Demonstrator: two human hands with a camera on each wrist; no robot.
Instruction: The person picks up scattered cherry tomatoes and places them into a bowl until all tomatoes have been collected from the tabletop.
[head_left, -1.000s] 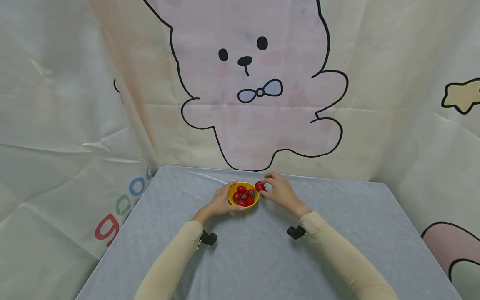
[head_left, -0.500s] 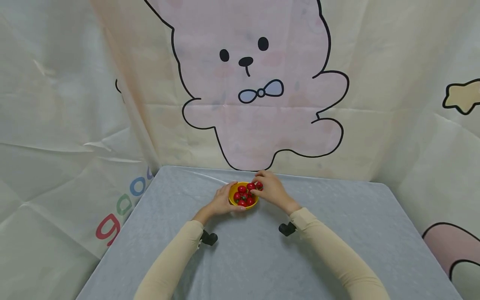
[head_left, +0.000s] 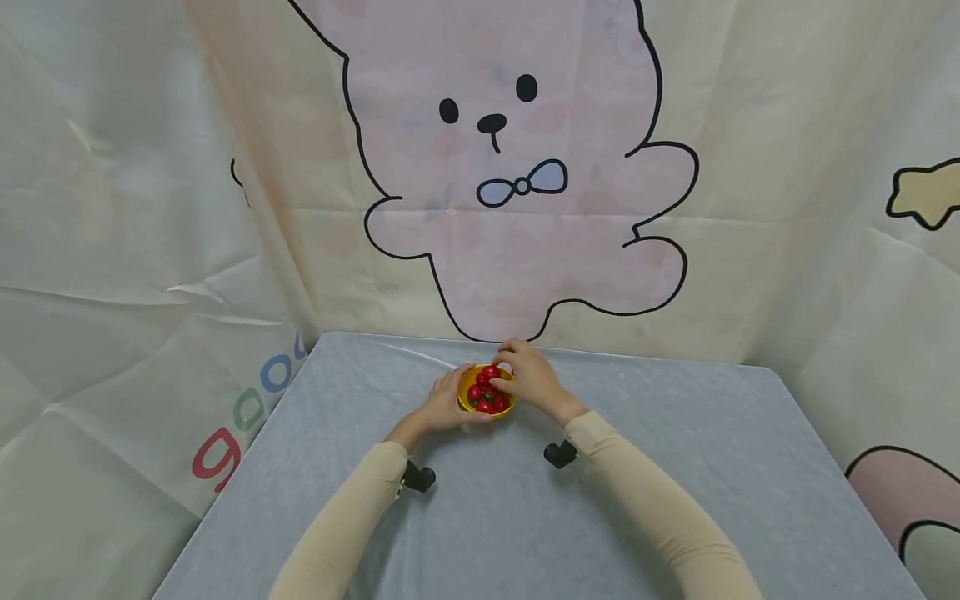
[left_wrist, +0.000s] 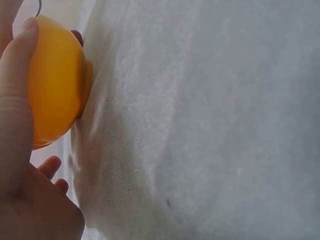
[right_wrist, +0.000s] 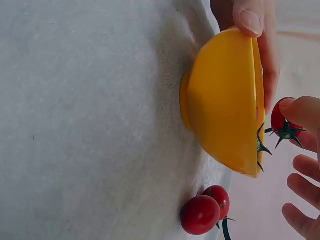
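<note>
A yellow bowl [head_left: 467, 381] stands on the table with several red cherry tomatoes [head_left: 485, 407] inside. My left hand [head_left: 442, 406] grips the bowl from its left side, thumb toward the near rim. Just above the bowl's opening, my right hand [head_left: 532, 377] pinches a cherry tomato [right_wrist: 279, 117] with a green calyx between thumb and finger; its other fingers are spread apart. In the right wrist view, two more tomatoes [right_wrist: 200, 214] lie on the cloth beside the bowl; the right hand hides them in the head view. The left wrist view shows the bowl's outer wall [left_wrist: 57, 85].
A grey cloth [head_left: 480, 517] covers the table. Behind its far edge hangs a pale curtain [head_left: 750, 275] with a bear print, and further curtains close off both sides. A black wrist mount [head_left: 560, 454] sticks out under the right sleeve, and another [head_left: 418, 477] under the left.
My right hand has moved left, carrying the tomato from beside the bowl's right rim to above its opening. The left hand keeps its hold on the bowl.
</note>
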